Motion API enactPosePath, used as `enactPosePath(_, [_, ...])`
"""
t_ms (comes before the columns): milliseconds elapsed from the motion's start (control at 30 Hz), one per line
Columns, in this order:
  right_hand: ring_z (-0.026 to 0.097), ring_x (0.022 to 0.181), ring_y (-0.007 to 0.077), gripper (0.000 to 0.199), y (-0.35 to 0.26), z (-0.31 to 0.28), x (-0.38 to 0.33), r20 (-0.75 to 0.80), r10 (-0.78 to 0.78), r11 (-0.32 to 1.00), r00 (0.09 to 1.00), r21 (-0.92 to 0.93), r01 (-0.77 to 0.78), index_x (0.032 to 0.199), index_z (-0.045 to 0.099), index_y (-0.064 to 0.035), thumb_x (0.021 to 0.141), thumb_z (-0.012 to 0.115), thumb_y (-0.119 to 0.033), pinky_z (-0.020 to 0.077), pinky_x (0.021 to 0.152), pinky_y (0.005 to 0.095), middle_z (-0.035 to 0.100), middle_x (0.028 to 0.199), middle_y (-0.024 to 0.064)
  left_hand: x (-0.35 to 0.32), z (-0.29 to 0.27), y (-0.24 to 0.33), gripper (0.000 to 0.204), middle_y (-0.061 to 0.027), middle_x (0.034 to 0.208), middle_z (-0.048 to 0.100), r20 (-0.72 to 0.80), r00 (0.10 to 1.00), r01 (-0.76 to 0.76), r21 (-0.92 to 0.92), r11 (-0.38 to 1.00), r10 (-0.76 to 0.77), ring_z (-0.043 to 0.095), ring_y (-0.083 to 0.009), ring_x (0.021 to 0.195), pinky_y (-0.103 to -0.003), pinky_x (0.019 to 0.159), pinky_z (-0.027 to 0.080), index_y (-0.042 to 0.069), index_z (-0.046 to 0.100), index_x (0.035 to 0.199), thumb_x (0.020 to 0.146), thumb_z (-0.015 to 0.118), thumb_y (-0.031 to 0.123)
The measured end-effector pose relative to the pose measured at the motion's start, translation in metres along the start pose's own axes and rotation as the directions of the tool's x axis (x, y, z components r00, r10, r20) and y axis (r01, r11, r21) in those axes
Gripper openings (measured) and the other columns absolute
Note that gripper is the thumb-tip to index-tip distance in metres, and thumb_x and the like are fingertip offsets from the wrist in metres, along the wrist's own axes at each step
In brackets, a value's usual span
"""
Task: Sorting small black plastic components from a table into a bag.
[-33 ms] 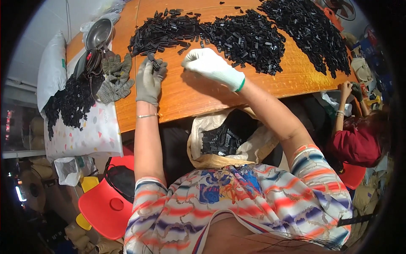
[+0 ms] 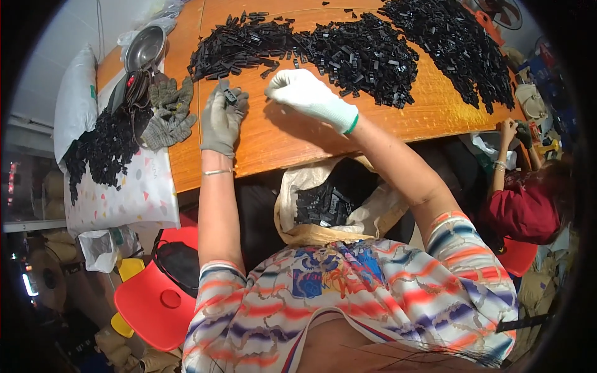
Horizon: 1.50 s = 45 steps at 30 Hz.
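My left hand, in a grey work glove, grips a small black plastic piece at the fingertips. Beside it, my right hand wears a white knitted glove with a green cuff. Its fingers are curled together above the wooden table, and whatever they may hold is hidden. Just beyond both hands lie a heap of long black plastic pieces and a heap of shorter black plastic pieces. An open sack of black parts stands between my body and the table edge.
Another black heap covers the far right. At left are grey knitted gloves, a metal bowl and black parts spilling from a white bag. A red chair stands lower left. A co-worker in a red top sits right.
My left hand has turned slightly, tilting the black plastic piece so that more of its face shows. The right hand has shifted very slightly left and stays curled.
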State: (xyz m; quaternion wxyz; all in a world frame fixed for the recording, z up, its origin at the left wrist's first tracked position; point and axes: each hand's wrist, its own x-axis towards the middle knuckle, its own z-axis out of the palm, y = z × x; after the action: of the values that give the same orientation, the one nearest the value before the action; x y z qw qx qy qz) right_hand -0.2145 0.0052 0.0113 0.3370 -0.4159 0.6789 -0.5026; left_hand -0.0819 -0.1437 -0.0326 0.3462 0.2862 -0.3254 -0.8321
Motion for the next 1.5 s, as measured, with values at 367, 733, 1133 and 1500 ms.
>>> enactPosePath(367, [0.061, 0.069, 0.0083, 0.02, -0.024, 0.039, -0.015, -0.326, -0.201, 0.972, 0.924, 0.054, 0.231, 0.102, 0.062, 0.0005, 0.088, 0.06, -0.013, 0.0503, 0.064, 0.023, 0.066, 0.084, 0.0034, -0.083, 0.015, -0.02, 0.02, 0.002, 0.072, 0.044, 0.241, 0.967, -0.114, 0.133, 0.985, 0.08, 0.034, -0.0034, 0.051, -0.017, 0.043, 0.026, 0.005, 0.052, 0.104, 0.1, 0.043, 0.023])
enactPosePath(733, [0.066, 0.078, 0.0156, 0.02, -0.037, 0.042, -0.037, -0.292, -0.115, 0.989, 0.95, 0.054, 0.136, 0.1, 0.064, -0.0039, 0.085, 0.063, -0.017, 0.0522, 0.068, 0.0297, 0.067, 0.085, 0.0088, -0.101, 0.024, -0.017, 0.022, 0.0038, 0.069, 0.044, 0.258, 0.953, -0.207, 0.175, 0.963, 0.158, 0.034, -0.0018, 0.051, -0.017, 0.043, 0.027, 0.004, 0.053, 0.107, 0.1, 0.043, 0.022])
enactPosePath(1133, [0.063, 0.07, 0.0368, 0.014, -0.035, 0.025, -0.029, 0.062, -0.396, 0.598, 0.916, -0.739, 0.309, 0.09, 0.056, -0.008, 0.085, 0.056, -0.022, 0.0493, 0.061, 0.0461, 0.063, 0.073, 0.0157, -0.1, 0.036, -0.026, 0.02, 0.0065, 0.062, 0.04, 0.103, 0.979, -0.198, 0.312, 0.929, 0.174, 0.034, -0.0018, 0.049, -0.02, 0.043, 0.027, 0.006, 0.056, 0.084, 0.097, 0.048, 0.019])
enactPosePath(1500, [0.065, 0.084, 0.0316, 0.023, -0.011, 0.006, -0.045, -0.224, -0.294, 0.788, 0.929, -0.607, 0.103, 0.099, 0.063, -0.0095, 0.087, 0.054, -0.027, 0.0511, 0.074, 0.0395, 0.067, 0.089, 0.0146, -0.088, 0.055, -0.034, 0.027, 0.005, 0.063, 0.043, 0.252, 0.967, -0.05, 0.333, 0.942, -0.038, 0.035, -0.0027, 0.046, -0.019, 0.039, 0.026, 0.008, 0.052, 0.084, 0.1, 0.044, 0.027])
